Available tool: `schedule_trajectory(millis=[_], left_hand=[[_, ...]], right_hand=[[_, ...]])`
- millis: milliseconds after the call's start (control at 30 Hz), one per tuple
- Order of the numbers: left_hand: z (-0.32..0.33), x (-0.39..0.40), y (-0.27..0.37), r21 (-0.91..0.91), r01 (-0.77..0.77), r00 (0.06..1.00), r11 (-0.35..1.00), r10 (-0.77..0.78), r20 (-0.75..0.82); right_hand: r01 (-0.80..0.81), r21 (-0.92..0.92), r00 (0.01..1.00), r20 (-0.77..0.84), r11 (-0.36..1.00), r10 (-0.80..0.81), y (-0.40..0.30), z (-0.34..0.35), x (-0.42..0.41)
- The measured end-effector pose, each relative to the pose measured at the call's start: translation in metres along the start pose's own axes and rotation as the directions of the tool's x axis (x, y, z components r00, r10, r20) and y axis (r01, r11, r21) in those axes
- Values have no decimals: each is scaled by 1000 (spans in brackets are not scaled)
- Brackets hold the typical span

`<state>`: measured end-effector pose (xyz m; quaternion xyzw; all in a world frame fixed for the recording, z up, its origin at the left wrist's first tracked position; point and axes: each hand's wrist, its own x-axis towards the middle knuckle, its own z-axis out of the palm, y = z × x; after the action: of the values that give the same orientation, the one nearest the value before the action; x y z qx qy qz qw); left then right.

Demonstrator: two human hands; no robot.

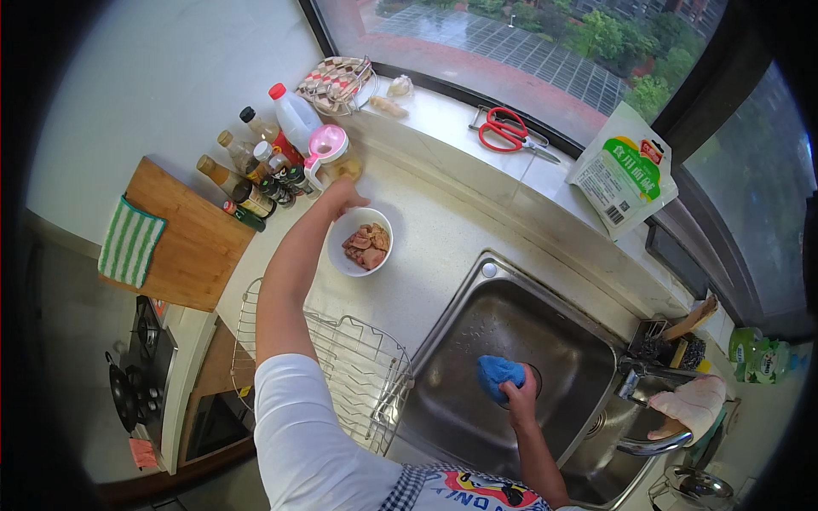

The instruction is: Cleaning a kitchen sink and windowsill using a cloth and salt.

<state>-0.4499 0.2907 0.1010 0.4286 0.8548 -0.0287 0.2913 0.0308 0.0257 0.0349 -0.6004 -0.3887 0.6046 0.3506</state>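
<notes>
A wadded blue cloth is gripped in my right hand, over the drain area of the larger stainless steel sink basin. My left arm stretches across the counter, and my left hand holds the far-left side of a white bowl. Its fingertips are partly hidden. Inside the bowl lie several pieces of meat, which look raw. Just beyond that hand stands an oil jug with a pink lid.
Several seasoning bottles line the wall near a wooden cutting board. A wire dish rack sits left of the sink. Red-handled scissors and a white pouch occupy the sill. The faucet is at right.
</notes>
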Motion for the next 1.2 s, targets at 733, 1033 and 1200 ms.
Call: schedule_trajectory(millis=[733,1033,1200], left_hand=[[-72,37,122,-478,-655,732,586,335,-593],[-67,37,117,42,-586,422,809,349,-837],[-67,41,136,66,-567,452,821,377,-809]], right_hand=[[10,-4,1000,30,1000,-10,11,2,0],[-41,22,999,3,999,41,8,-3,3],[-27,57,1000,-11,998,28,18,-4,2]])
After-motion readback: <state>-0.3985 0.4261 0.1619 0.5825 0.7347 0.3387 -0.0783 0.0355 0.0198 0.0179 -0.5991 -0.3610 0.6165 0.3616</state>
